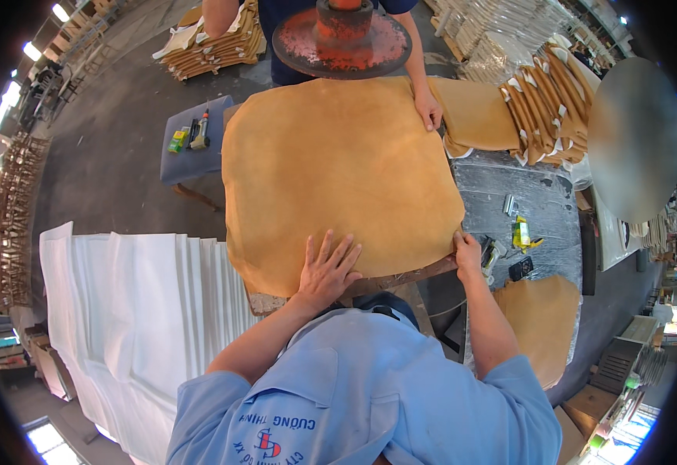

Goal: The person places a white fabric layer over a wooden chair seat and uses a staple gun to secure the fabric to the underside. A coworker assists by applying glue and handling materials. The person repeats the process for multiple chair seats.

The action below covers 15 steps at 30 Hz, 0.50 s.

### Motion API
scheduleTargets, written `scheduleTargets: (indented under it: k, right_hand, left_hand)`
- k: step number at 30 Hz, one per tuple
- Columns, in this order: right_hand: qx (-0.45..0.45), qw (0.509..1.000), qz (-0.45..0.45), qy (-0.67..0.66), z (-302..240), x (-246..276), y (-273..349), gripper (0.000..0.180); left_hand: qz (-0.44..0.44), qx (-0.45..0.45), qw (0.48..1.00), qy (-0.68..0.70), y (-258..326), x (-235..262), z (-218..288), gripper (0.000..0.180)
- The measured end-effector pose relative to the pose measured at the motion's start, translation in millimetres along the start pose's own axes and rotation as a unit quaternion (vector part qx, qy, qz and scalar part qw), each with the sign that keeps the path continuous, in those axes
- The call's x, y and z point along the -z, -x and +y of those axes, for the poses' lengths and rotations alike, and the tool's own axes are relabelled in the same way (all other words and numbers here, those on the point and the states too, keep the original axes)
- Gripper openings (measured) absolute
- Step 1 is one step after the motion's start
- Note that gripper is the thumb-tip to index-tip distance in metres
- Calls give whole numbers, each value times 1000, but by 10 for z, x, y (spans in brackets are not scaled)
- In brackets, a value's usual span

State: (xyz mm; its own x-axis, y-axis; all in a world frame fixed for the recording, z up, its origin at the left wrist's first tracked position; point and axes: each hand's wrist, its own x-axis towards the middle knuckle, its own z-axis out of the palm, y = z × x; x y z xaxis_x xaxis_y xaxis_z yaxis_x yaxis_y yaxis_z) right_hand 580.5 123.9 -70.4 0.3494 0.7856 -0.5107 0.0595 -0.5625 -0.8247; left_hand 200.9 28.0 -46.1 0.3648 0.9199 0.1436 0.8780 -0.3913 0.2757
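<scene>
A tan leather piece (pixel 338 170) with rounded corners lies spread over a wooden support in front of me. My left hand (pixel 329 267) rests flat on its near edge, fingers spread. At its near right corner, my right hand (pixel 466 252) pinches the leather's rim between thumb and fingers. A co-worker's hand (pixel 429 108) touches the far right edge of the same piece. Above the far edge hangs a worn red and black round metal head (pixel 343 39), which hides part of the co-worker.
On the right, a plastic-covered table (pixel 524 186) bears small tools, a yellow-green box (pixel 521 234) and tan leather (pixel 536 318). Folded tan pieces (pixel 548 108) are stacked beyond. White foam sheets (pixel 137 310) stand at left. A blue-grey padded seat (pixel 191 151) carries a staple gun (pixel 200 133).
</scene>
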Motion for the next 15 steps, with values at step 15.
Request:
scheduleTargets:
  k: [15]
  right_hand:
    - [440, 701, -334, 452, -576, -1291, 1146, 25]
  left_hand:
    - [106, -26, 994, -9, 107, -45, -101, 77]
